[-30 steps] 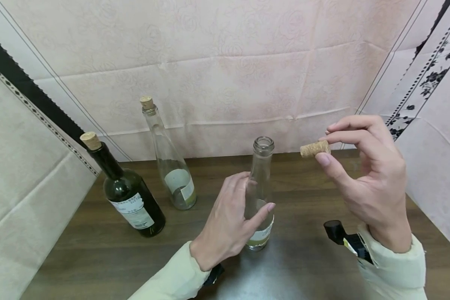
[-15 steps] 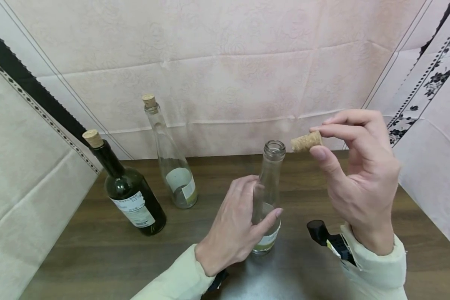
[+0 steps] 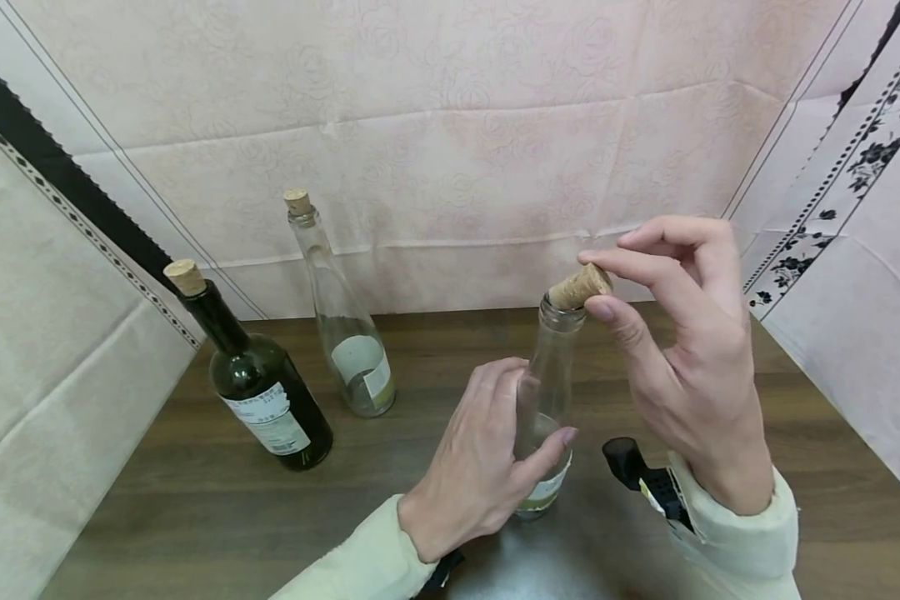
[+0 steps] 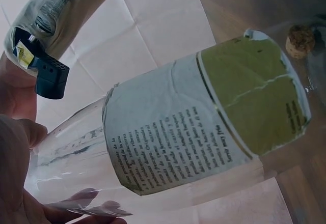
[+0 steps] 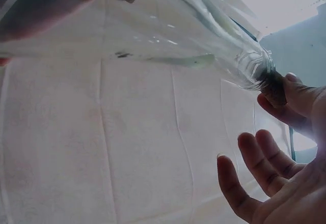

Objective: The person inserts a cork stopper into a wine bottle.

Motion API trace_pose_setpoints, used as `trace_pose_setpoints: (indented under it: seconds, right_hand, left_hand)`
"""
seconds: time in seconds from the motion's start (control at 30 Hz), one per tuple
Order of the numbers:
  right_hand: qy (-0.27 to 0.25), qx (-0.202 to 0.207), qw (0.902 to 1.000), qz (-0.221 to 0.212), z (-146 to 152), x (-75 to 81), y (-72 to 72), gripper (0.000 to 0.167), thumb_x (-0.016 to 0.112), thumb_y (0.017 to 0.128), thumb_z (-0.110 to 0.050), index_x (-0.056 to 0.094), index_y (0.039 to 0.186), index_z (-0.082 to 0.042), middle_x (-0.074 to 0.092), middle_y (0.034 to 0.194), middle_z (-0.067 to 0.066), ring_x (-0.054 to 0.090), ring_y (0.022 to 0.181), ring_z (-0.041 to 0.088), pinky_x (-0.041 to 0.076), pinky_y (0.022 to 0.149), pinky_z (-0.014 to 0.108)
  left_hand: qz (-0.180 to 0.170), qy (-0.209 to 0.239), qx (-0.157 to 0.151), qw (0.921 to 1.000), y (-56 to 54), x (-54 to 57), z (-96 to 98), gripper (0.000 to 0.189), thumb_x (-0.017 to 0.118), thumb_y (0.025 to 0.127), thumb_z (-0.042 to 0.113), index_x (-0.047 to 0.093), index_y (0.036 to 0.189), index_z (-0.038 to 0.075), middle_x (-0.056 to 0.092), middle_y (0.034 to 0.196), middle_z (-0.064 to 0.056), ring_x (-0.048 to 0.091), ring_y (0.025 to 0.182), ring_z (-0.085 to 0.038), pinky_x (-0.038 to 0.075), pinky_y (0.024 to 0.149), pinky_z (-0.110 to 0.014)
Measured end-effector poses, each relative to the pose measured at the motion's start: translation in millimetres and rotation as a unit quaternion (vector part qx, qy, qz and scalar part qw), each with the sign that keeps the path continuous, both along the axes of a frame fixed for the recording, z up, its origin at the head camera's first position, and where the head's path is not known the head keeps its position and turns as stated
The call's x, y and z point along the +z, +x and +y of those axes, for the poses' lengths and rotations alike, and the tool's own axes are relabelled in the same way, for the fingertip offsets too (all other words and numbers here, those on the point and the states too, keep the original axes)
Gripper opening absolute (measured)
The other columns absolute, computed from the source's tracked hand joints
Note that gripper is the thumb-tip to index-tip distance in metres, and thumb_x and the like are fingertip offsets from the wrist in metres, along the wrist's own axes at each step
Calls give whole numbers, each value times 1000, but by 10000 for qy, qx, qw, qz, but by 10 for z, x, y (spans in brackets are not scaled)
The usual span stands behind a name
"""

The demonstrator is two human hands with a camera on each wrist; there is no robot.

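Observation:
In the head view my left hand (image 3: 483, 458) grips a clear glass bottle (image 3: 558, 358) around its body, thumb in front and fingers behind. Between thumb and forefinger my right hand (image 3: 690, 342) pinches a cork (image 3: 579, 287). The cork is tilted, its lower end right at the bottle's mouth. In the right wrist view the same cork (image 5: 275, 89) meets the threaded-looking glass rim, and the other fingers of that hand are spread away from it. The left wrist view shows the bottle's white and green label (image 4: 168, 117), torn at its edges.
To the left, a dark green wine bottle (image 3: 270, 392) and a second clear bottle (image 3: 341, 325) stand upright, each with a cork in its mouth. They stand on a brown wooden table (image 3: 195, 517). A pale patterned cloth (image 3: 450, 150) hangs behind and at both sides.
My right hand has moved left with the cork, bringing it from beside the bottle to its mouth. The held bottle and my left hand have shifted slightly right. The other bottles stay put.

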State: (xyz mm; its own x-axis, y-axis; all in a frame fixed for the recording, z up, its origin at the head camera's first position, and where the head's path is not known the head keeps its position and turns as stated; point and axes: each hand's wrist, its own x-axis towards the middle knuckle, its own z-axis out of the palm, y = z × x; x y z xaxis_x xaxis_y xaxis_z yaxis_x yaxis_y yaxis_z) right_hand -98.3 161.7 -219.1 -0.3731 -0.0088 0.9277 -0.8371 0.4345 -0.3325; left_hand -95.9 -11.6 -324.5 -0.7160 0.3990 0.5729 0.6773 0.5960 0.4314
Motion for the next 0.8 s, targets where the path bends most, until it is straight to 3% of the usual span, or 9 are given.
trace_pose_setpoints:
  seconds: [0.17, 0.4, 0.8]
  right_hand:
    - [92, 105, 9999, 38, -62, -6, -12, 44, 58, 101, -42, 75, 115, -3, 53, 122, 17, 53, 108, 17, 43, 89, 23]
    - [415, -13, 9991, 132, -124, -28, -26, 44, 49, 106, -40, 74, 117, -5, 51, 117, 30, 54, 106, 23, 42, 86, 25]
    - [344, 337, 9980, 401, -138, -51, -98, 43, 51, 105, -35, 75, 115, -1, 54, 114, 28, 55, 85, 16, 41, 78, 20]
  left_hand:
    - [48, -5, 28, 10000, -3, 0, 2, 52, 71, 93, 44, 55, 126, 7, 59, 134, -6, 52, 129, -17, 46, 110, -33]
    - [225, 18, 64, 9997, -3, -13, 14, 53, 72, 92, 42, 55, 127, 6, 58, 132, -6, 53, 127, -17, 46, 109, -32]
    - [88, -56, 67, 9999, 7, 2, 8, 52, 71, 93, 44, 54, 126, 8, 58, 132, -5, 52, 126, -16, 46, 108, -31]
